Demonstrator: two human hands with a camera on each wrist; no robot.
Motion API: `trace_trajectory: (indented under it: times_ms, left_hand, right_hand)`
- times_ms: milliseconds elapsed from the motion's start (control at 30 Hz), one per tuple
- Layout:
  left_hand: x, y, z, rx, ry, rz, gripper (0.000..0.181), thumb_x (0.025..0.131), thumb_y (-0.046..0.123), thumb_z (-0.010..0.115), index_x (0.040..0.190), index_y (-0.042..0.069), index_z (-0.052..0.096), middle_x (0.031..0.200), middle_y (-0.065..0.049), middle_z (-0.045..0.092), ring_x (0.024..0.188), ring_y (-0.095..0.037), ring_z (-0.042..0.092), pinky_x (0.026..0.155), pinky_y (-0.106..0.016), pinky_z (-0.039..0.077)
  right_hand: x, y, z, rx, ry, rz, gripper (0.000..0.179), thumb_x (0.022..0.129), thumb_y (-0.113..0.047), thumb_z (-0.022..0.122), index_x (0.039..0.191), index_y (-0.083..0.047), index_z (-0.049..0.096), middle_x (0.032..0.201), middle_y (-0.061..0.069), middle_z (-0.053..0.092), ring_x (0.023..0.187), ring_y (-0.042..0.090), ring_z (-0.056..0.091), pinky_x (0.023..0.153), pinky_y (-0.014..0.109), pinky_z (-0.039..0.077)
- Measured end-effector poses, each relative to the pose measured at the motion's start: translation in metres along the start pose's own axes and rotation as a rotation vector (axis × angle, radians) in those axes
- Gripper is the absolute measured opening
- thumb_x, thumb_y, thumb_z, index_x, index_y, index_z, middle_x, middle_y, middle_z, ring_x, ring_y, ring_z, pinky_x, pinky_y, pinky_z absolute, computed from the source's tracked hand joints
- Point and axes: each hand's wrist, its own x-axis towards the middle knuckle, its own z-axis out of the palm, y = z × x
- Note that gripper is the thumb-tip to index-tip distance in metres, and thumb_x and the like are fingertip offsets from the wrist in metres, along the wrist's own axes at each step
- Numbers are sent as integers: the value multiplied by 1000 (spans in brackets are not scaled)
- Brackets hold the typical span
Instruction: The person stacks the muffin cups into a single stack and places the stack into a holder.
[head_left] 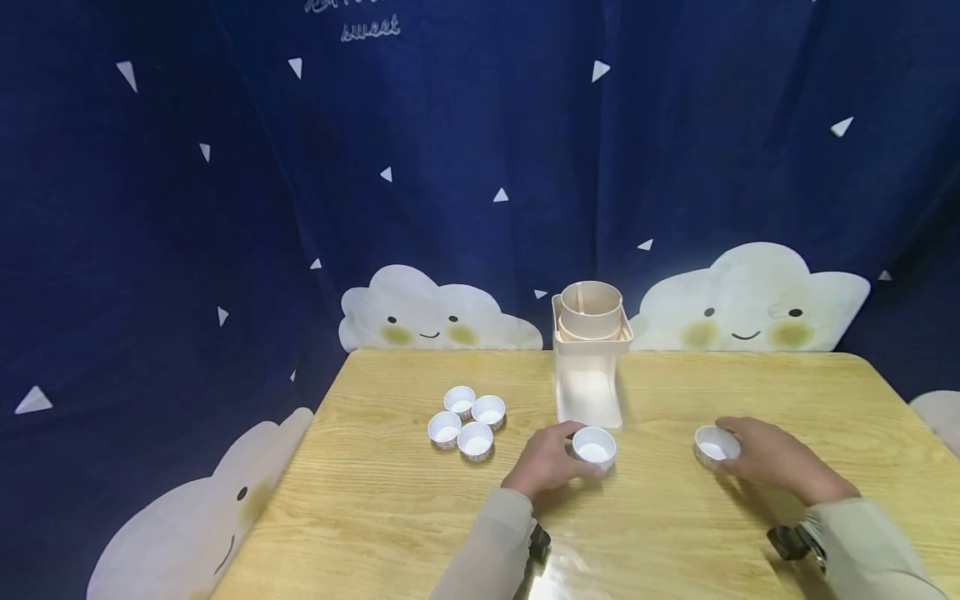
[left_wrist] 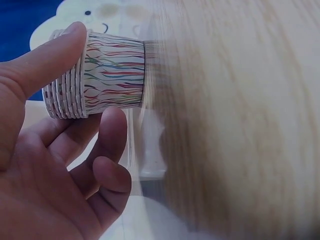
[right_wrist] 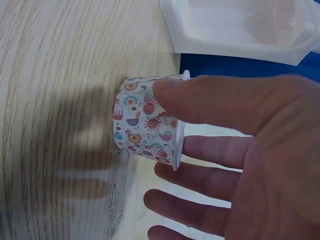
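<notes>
My left hand grips a nested stack of small paper cups near the middle of the table. Several rims are pressed together at the top of the stack, and the lowest cup has wavy coloured streaks. Thumb and fingers sit around those rims. To the right, my right hand pinches a single flower-patterned paper cup by its side and rim, close over the tabletop. Its mouth faces up in the head view, showing a white inside. The other right fingers are spread behind the cup.
A cream plastic holder with a round tube on top stands behind the left hand. Several white paper cups are grouped on the wooden table to the left. A dark blue curtain hangs behind the table.
</notes>
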Motion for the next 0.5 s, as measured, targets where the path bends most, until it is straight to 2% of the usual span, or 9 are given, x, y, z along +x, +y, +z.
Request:
trace_trajectory:
  times_ms: [500]
  left_hand:
    - [0, 0, 0, 17, 9, 2, 55, 65, 31, 92, 116, 30, 70, 104, 10, 73, 91, -4, 60, 81, -21, 46]
  right_hand:
    - [0, 0, -1, 11, -32, 40, 69, 75, -33, 83, 123, 10, 58, 113, 30, 67, 99, 42, 66, 83, 58, 51]
